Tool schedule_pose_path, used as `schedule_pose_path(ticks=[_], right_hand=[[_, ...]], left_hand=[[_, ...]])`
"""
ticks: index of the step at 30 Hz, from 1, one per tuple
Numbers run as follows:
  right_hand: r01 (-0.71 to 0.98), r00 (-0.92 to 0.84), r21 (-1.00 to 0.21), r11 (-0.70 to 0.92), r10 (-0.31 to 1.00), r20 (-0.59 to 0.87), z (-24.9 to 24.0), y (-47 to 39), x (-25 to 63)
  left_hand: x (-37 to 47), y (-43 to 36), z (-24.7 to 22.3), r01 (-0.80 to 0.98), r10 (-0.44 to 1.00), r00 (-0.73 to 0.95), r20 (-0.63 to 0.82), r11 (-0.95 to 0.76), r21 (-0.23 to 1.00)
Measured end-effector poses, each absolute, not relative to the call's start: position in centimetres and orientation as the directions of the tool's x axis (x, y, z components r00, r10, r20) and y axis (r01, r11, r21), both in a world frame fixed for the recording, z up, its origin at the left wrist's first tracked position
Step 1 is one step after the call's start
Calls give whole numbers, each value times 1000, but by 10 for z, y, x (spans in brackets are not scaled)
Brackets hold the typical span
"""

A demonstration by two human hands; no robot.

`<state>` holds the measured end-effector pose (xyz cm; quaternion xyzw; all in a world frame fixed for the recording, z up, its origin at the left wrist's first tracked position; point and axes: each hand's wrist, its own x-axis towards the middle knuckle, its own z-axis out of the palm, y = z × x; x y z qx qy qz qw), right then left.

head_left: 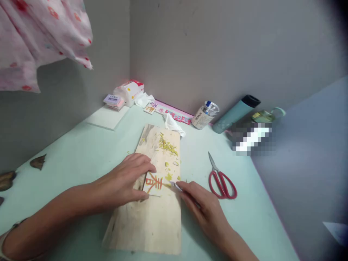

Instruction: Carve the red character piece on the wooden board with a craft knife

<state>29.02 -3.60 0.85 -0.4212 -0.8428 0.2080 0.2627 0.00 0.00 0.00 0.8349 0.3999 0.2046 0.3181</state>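
A pale wooden board lies lengthwise in front of me. On it rests a small white card with a Chinese character in orange, turned sideways. My left hand grips the card's left side, fingers at its far edge and thumb at its near edge. My right hand is closed around a slim craft knife, its blade pointing left at the card's right side. Yellow-green shavings are scattered on the board's far half, with a few bits beside the blade. My left hand hides part of the card.
Red-handled scissors lie right of the board. Behind it are a crumpled tissue, lettered strips, a clear cup and a teal bottle. A tissue pack stands back left; pink cloth hangs upper left.
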Motion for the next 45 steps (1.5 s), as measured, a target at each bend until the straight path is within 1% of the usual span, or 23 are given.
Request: schedule_pose_path(ticks=[2,7,10,12,16,18,20,26,35,40,45], right_hand=[[616,-547,-486,620,780,303,9,-39,289],[653,-611,-285,702,711,348,13,-43,288],[649,-645,-219,729,679,350,13,-44,287],[649,-639,-240,722,688,344,14,-44,287],[640,-628,-356,681,731,267,19,-43,290],[619,-650,-402,674,728,218,22,-43,290],[596,-680,-420,684,709,190,24,-43,289],[596,-704,-420,685,697,138,23,-44,287],[593,-698,-442,673,703,135,21,-43,289],[604,-693,-407,685,704,156,20,-42,288],[607,-698,-358,709,691,185,17,-44,288]], left_hand=[[1,0,2,542,804,590,79,-466,699],[1,1,3,540,807,585,87,-467,700],[1,1,0,551,811,579,84,-465,693],[1,1,-3,550,810,580,91,-472,689],[0,1,-8,544,802,587,112,-494,679],[0,1,-9,547,800,589,113,-497,674],[1,2,-9,547,800,589,117,-501,670],[1,2,-8,556,793,601,101,-505,661],[1,2,-7,553,787,606,115,-521,650],[0,-1,-11,542,780,603,169,-556,630],[0,-1,-13,550,789,591,169,-548,630]])
